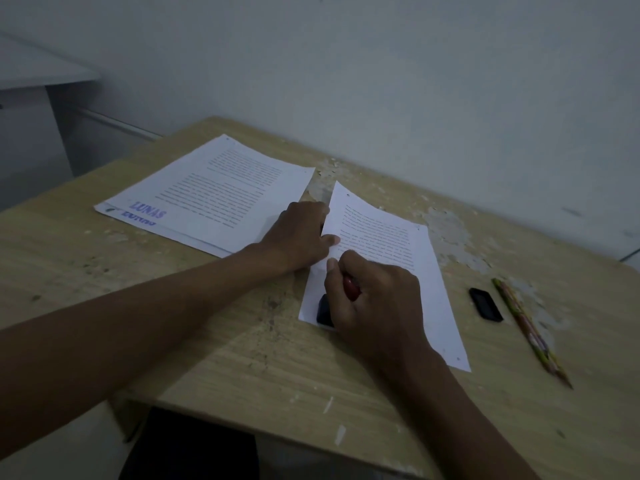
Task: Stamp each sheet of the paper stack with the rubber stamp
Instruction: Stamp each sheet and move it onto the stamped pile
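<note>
We find the right hand (374, 299) closed around the red handle of the rubber stamp (327, 310), whose dark base is pressed onto the near left corner of a printed sheet (408, 258) lying on the bench (242, 358). The left hand (298, 233) rests on that sheet's left edge, its fingers (329, 240) spread flat and gripping nothing; the far part of that edge curls upward. To the left lies a pile of finished sheets (214, 188), the top one bearing a blue "LUNAS" mark (149, 211). To the right, well apart from the sheet, lie a small black lid (485, 304) and a pencil (530, 330).

Risks noted, in our judgement:
- The base sits close to the sheet's corner; a tilted press could leave a partial or off-page mark.
- The curled edge suggests the sheet is not lying flat; if the left hand eases, the paper may shift and smear the ink.
- Dim lighting hampers checking the impression.
</note>
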